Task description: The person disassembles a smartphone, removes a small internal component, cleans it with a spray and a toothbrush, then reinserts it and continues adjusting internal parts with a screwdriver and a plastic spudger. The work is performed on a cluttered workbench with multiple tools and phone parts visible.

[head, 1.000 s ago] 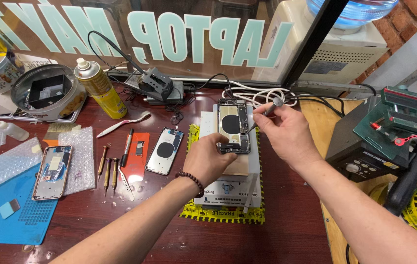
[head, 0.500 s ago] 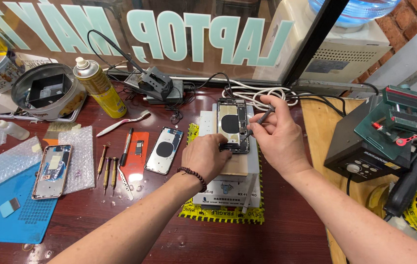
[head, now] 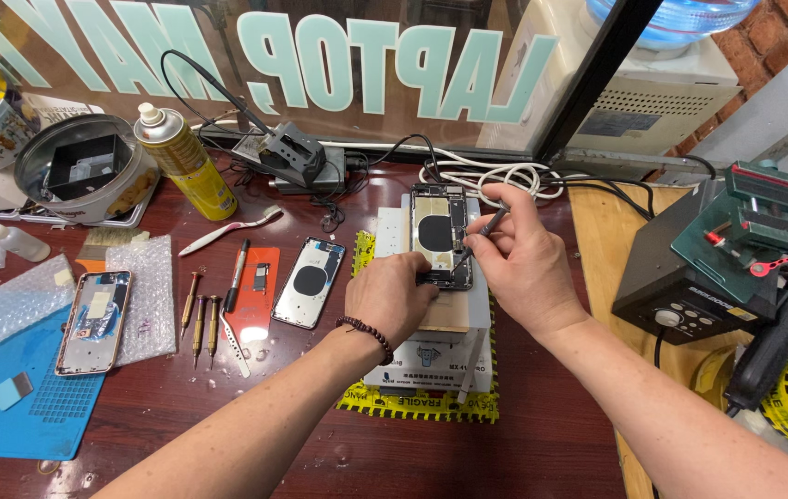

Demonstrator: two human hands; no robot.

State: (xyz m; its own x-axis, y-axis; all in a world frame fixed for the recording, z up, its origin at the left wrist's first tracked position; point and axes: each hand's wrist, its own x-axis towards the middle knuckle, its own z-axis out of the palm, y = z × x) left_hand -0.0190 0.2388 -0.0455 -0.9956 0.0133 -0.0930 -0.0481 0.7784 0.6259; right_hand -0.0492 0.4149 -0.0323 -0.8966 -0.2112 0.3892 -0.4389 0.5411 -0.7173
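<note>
Head view: an opened phone (head: 440, 236), back removed and internals exposed, lies flat on a white heating-plate unit (head: 431, 346) near the middle of a dark red wooden bench (head: 551, 434). The left hand (head: 392, 298) rests on the lower end of the phone, fingers curled down and pressed on its bottom edge, holding it against the plate. A bead bracelet (head: 364, 330) sits on the left wrist. The right hand (head: 516, 259) is at the phone's right side, thumb and forefinger pinched together on a thin dark tool (head: 484, 229), which slants down with its tip touching the phone's right inner edge. The plate unit stands on a yellow mat (head: 421, 404) with a black printed border. Just left of the unit lies a separate phone back cover (head: 309, 283), face down, and beside that an orange card (head: 255, 291) with a small part on it. Further left lie three small screwdrivers (head: 201, 319), a pair of tweezers (head: 235, 344) and a toothbrush (head: 227, 232). Another phone frame (head: 93, 308) rests on bubble wrap (head: 149, 300), next to a blue work mat (head: 6, 416). A yellow spray can (head: 177, 152) stands upright at the back left, near a round metal tin (head: 84, 166). White cables (head: 477, 176) lie coiled behind the phone. A dark green clamp device (head: 745, 231) sits at the right.
</note>
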